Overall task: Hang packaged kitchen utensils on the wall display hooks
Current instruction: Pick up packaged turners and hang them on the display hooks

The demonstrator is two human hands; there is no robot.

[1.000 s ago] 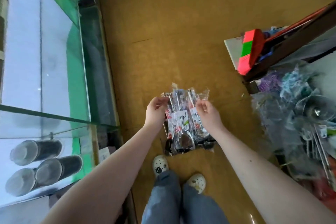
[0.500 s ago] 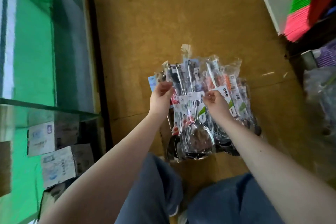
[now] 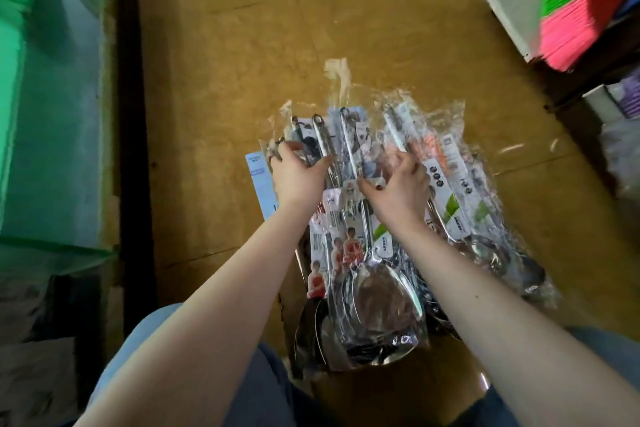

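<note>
A pile of packaged steel kitchen utensils (image 3: 377, 291) in clear plastic sleeves with printed cards lies on the brown floor in front of me. My left hand (image 3: 298, 173) grips the handle ends of the packs on the left side of the pile. My right hand (image 3: 398, 184) has its fingers curled over the handles in the middle, pinching a pack's card. More packs (image 3: 460, 191) fan out to the right under clear wrap. The wall hooks are out of view.
A green glass display case (image 3: 52, 97) with a dark base runs along the left. A pink and green broom head (image 3: 581, 3) and a white box (image 3: 509, 0) sit at the upper right. My knees in blue jeans (image 3: 249, 385) fill the bottom.
I have crouched down, so the pile is much closer and larger. Both hands have slid further up the handles and closed on the packs.
</note>
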